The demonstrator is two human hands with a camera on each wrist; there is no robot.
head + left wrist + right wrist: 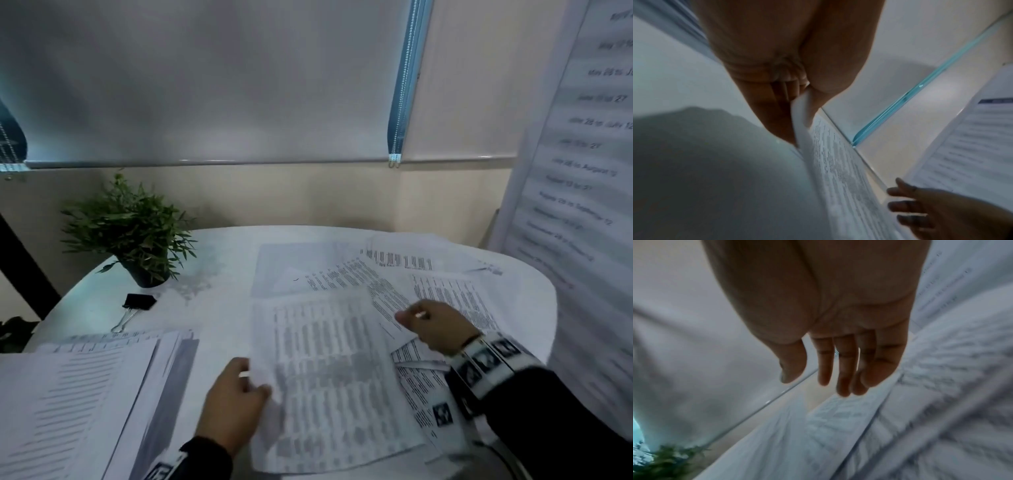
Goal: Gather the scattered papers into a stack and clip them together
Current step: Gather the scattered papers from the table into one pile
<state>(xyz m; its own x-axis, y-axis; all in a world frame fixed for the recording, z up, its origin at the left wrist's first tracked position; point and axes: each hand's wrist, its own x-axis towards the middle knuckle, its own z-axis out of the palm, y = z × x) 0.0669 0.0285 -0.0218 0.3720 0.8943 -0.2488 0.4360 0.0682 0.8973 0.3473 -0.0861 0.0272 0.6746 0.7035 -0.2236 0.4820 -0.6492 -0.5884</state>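
Observation:
Printed sheets lie scattered over the white round table (219, 260). My left hand (239, 390) pinches the left edge of a sheet of table print (329, 377) at the table's front middle; in the left wrist view thumb and fingers clamp that sheet's edge (803, 110). My right hand (431, 325) hovers just above the overlapping papers (452, 291) on the right, fingers straight and relaxed (844, 366), holding nothing. A partly gathered pile of papers (78, 394) lies at the front left. A black binder clip (137, 303) lies on the table near the plant.
A small potted plant (133, 233) stands at the table's back left. A large printed poster (582, 171) hangs at the right, close to the table edge. Window blinds and a wall close off the back.

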